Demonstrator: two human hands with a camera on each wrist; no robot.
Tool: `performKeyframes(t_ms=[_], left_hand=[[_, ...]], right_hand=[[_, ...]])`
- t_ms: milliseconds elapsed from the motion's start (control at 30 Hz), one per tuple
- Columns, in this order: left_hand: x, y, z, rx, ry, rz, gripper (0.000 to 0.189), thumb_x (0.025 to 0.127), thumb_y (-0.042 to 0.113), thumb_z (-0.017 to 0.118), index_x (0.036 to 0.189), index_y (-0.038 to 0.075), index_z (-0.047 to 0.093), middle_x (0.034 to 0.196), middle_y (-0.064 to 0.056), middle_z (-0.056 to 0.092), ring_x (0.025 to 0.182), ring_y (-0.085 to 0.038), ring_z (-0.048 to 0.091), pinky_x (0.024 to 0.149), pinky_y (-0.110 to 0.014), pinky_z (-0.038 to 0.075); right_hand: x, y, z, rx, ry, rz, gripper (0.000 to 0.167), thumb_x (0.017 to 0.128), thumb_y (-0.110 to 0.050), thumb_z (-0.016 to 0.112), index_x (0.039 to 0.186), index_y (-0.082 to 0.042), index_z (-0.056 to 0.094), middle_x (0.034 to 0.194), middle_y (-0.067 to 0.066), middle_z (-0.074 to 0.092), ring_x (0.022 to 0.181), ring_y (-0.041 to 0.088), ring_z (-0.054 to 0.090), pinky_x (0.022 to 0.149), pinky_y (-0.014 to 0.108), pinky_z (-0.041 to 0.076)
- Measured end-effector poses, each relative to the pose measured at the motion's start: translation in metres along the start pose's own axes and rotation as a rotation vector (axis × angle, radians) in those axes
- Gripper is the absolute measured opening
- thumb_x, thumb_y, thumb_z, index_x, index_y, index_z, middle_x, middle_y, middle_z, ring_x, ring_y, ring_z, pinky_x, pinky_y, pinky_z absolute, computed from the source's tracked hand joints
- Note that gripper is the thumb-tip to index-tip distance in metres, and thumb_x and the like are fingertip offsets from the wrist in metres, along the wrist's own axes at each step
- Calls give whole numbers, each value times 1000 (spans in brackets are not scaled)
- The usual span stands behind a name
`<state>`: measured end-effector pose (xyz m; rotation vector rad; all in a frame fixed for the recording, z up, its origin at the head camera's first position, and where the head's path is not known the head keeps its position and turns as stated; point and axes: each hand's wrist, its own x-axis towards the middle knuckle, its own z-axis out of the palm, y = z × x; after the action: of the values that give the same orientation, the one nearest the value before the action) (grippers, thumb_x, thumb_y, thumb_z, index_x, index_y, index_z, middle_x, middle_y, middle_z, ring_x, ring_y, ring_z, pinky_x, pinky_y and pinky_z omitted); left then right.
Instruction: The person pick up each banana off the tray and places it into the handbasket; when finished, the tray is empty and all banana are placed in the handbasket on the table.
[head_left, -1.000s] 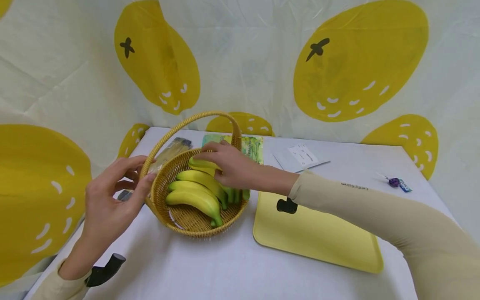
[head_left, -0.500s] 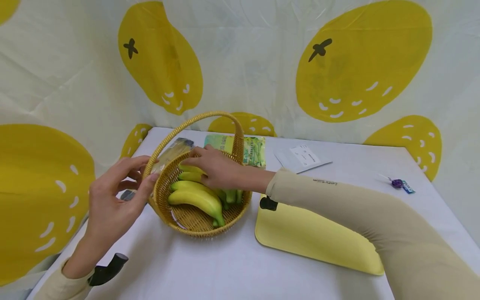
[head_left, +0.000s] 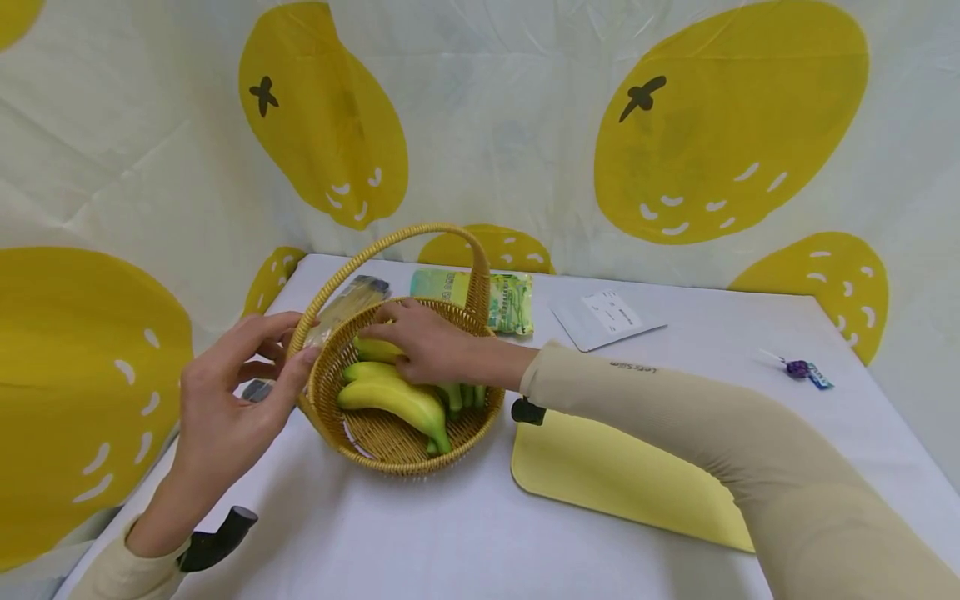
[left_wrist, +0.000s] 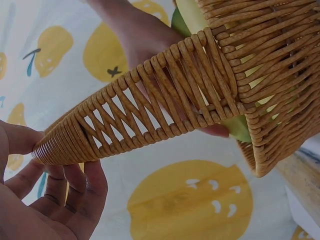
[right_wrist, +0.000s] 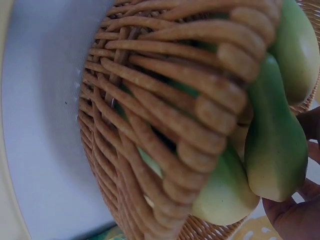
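Note:
A wicker basket (head_left: 408, 468) with a tall arched handle (head_left: 358, 258) stands on the table, left of centre, holding several yellow-green bananas (head_left: 393, 402). My left hand (head_left: 228, 400) pinches the left side of that handle between thumb and fingers, as the left wrist view also shows. Reaching over the basket's right rim, my right hand (head_left: 433, 343) holds a banana (head_left: 375, 349) at the back of the pile. In the right wrist view, its fingers and thumb (right_wrist: 282, 217) lie around a banana (right_wrist: 276, 145), partly hidden; the basket's weave covers much of the rest.
Right of the basket lies a yellow tray (head_left: 600, 479), partly under my right forearm. Behind are a green-yellow packet (head_left: 512, 304), a clear packet (head_left: 352, 302) and a grey labelled pouch (head_left: 606, 319). A purple-wrapped lollipop (head_left: 797, 369) lies far right.
My right hand has moved left and a little lower inside the basket, and the banana under it has shifted left. The left hand keeps its hold on the handle.

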<state>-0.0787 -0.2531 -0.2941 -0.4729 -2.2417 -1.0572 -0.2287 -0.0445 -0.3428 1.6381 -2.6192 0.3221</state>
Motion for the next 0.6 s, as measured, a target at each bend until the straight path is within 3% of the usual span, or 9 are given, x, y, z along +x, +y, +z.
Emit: performKeyframes(t_ms=[300, 600], left_hand=[[0, -1, 1, -4, -3, -3, 38, 89, -6, 79, 126, 1, 73, 101, -5, 69, 81, -10, 63, 70, -12, 56], [2, 0, 1, -20, 21, 19, 39, 88, -6, 79, 125, 4, 75, 99, -4, 69, 79, -10, 63, 70, -12, 55]], right_hand=[[-5, -4, -2, 7, 27, -4, 52, 96, -12, 68, 148, -15, 62, 142, 12, 57, 132, 31, 51, 116, 39, 36], [-37, -10, -16, -20, 111, -65, 50, 99, -12, 66, 149, -13, 61, 145, 13, 56, 132, 32, 51, 117, 43, 36]])
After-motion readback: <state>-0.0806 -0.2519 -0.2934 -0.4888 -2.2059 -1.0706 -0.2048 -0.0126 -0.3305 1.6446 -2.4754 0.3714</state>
